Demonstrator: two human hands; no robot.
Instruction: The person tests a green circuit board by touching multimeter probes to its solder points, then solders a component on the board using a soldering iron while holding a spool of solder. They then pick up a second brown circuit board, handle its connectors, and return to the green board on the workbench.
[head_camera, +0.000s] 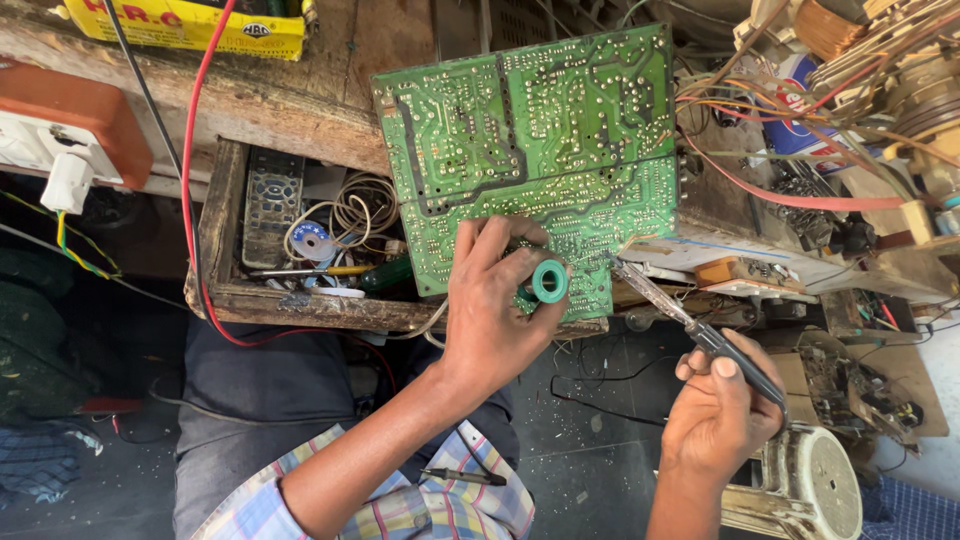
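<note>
Cluttered wooden workbench (300, 110) fills the top of the view, with tangled wires (790, 130) heaped to one side and an open drawer (215, 230) holding a remote control (272, 205) and coiled wire.

A green circuit board (530, 140) lies solder-side up at the bench edge. The left hand (495, 310) rests on its near edge, fingers curled and closed around a small green spool (549, 281) (the spool's hole faces the camera), pinched between thumb and fingertips just over the board's lower corner.

The right hand (718, 410) is wrapped shut around the dark handle of a soldering iron (690, 325). From that grip the metal shaft slants up and away, its tip touching or nearly touching the board's lower right corner, just beside the spool.

A screwdriver (462, 476) lies on the checked sleeve below the left wrist.
</note>
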